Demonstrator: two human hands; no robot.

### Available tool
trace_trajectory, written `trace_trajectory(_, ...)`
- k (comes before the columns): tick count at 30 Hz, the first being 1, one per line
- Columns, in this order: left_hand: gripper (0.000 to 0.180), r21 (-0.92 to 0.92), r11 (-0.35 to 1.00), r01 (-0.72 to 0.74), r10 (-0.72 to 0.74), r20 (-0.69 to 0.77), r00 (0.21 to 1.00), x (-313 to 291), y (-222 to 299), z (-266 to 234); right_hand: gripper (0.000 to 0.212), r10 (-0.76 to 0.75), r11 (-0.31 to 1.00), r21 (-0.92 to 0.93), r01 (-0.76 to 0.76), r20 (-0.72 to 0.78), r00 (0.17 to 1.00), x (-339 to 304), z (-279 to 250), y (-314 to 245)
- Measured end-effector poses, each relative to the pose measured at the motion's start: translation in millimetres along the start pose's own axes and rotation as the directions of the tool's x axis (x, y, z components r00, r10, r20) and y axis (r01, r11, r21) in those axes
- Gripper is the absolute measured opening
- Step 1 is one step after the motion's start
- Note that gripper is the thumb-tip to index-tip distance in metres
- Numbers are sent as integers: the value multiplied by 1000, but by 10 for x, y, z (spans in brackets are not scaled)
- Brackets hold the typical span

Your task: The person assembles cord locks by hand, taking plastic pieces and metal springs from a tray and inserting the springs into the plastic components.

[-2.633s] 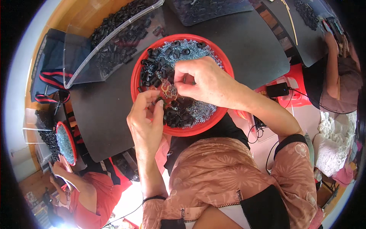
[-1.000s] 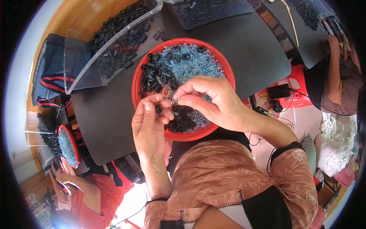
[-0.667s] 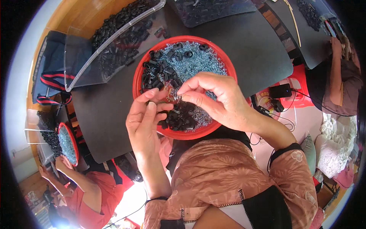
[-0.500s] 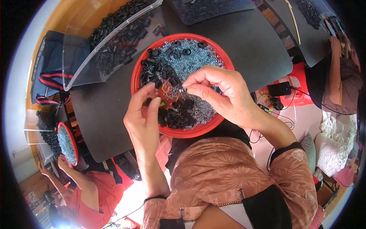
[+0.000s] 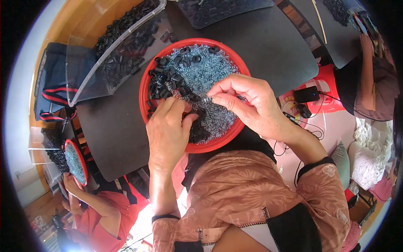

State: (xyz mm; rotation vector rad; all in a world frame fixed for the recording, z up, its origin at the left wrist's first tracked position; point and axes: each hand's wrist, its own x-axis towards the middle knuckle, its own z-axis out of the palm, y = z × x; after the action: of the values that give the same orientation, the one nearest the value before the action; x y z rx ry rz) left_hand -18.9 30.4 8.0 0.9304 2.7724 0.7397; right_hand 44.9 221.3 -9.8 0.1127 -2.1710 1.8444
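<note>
A red round basin (image 5: 218, 148) holds a heap of small metal springs (image 5: 210, 63) and several black plastic pieces (image 5: 166, 77), mostly along its left side. My left hand (image 5: 170, 126) reaches into the basin's lower left with fingers curled and thumb bent in, closed around a black plastic piece (image 5: 189, 111) that is partly hidden. To its right, my right hand (image 5: 256, 107) hovers over the springs, thumb and forefinger pinched together. At those fingertips is what looks like a small metal spring, barely visible against the heap.
A dark table (image 5: 277, 54) lies behind the basin. On it at the upper left stands a clear plastic bin (image 5: 88, 80) of black pieces; another dark container (image 5: 222, 12) is at the back. Another person's arm (image 5: 92, 201) works by a second basin (image 5: 75, 164) at left. A person sits at far right.
My left hand has gone from open above the basin to closed among the black pieces, moving slightly right and down. My right hand stays pinched. The basin appears shifted slightly left.
</note>
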Motion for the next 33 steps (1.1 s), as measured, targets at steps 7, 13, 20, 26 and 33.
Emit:
trace_trajectory(7,17,-192,981,6,-18,-63,998,-76,5,33,10,-3,1000,21,4,-16,1000,-1,14,54)
trace_trajectory(13,18,-812,562,160,-340,-51,939,-203,-45,-107,11,-29,999,28,28,35,999,29,231,-30)
trace_trajectory(20,15,-999,-1,46,-466,42,884,-340,4,-35,14,-134,991,8,133,69,989,43,505,-112)
trace_trajectory(26,17,-997,45,60,-473,31,881,-529,-8,64,13,-131,991,6,131,98,987,-38,541,-114)
trace_trajectory(33,22,-980,-171,104,-457,172,873,-811,-120,117,15,145,938,263,-225,292,945,-151,595,-196)
